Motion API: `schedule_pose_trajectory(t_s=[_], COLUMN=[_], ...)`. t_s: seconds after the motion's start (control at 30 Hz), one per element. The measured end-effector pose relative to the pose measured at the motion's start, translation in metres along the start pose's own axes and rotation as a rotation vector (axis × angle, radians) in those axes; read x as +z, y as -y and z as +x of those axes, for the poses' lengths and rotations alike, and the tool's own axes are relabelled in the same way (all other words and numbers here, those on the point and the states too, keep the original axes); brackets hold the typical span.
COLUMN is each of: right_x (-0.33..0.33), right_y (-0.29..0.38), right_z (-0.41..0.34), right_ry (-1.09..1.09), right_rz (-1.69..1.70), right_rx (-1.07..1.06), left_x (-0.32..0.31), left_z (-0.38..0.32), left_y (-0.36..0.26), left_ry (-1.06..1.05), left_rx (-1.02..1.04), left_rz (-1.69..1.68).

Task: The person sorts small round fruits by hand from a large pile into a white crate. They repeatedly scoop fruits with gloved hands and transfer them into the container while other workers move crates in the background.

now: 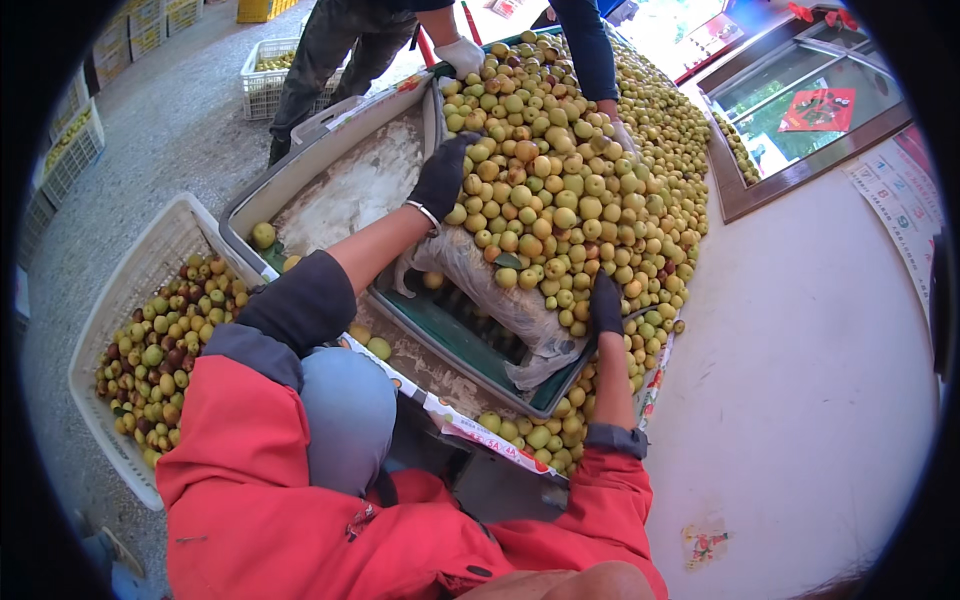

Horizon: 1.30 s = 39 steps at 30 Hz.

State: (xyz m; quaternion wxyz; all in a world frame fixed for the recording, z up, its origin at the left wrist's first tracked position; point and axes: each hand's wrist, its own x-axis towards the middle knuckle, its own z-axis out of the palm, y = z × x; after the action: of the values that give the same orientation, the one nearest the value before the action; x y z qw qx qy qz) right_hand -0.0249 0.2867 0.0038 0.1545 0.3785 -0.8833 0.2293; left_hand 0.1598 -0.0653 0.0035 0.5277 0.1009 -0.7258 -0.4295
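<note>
A large heap of yellow-green jujubes (555, 180) lies before me, some with reddish-brown patches. My left hand (444, 176), in a dark glove, rests against the heap's left edge, its fingertips partly hidden. On the heap's near right side, my right hand (606, 301), also in a dark glove, touches the fruit beside the corner of a grey-rimmed tray (465, 365). Whether either hand grips anything cannot be told. Crumpled clear plastic wrap (487, 281) covers a bar between my hands, over the tray's dark green bottom. A few jujubes (529, 435) lie along the table's near edge.
A white plastic crate (187, 214) of jujubes stands at my left. Across the table, another person's gloved hand (461, 58) and second arm (592, 56) reach the heap. More crates (75, 146) stand on the floor. A white wall (780, 315) and a framed window (810, 105) bound the right.
</note>
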Motion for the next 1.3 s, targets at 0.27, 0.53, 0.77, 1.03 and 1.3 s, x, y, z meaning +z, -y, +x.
schedule_pose_trajectory(t_s=[0.27, 0.53, 0.77, 1.03, 1.3], right_x=[-0.002, -0.009, -0.007, 0.010, 0.001], right_y=[0.023, 0.047, 0.061, 0.079, 0.117], right_z=[-0.002, 0.000, 0.008, 0.011, 0.017], right_ry=[0.054, 0.277, 0.400, 0.444, 0.813], right_rz=[0.209, 0.500, 0.656, 0.710, 1.155], right_rx=[0.002, -0.077, -0.131, -0.268, 0.208], left_x=[0.017, 0.017, 0.011, 0.003, -0.012], left_z=[-0.032, -0.028, -0.023, -0.016, -0.008], left_y=[-0.026, -0.011, -0.009, -0.027, -0.030], left_ry=[0.423, 0.536, 0.767, 1.216, 1.477], left_rx=[0.100, -0.049, -0.326, -0.538, -0.666], left_rz=[0.662, 0.420, 0.080, -0.155, -0.345])
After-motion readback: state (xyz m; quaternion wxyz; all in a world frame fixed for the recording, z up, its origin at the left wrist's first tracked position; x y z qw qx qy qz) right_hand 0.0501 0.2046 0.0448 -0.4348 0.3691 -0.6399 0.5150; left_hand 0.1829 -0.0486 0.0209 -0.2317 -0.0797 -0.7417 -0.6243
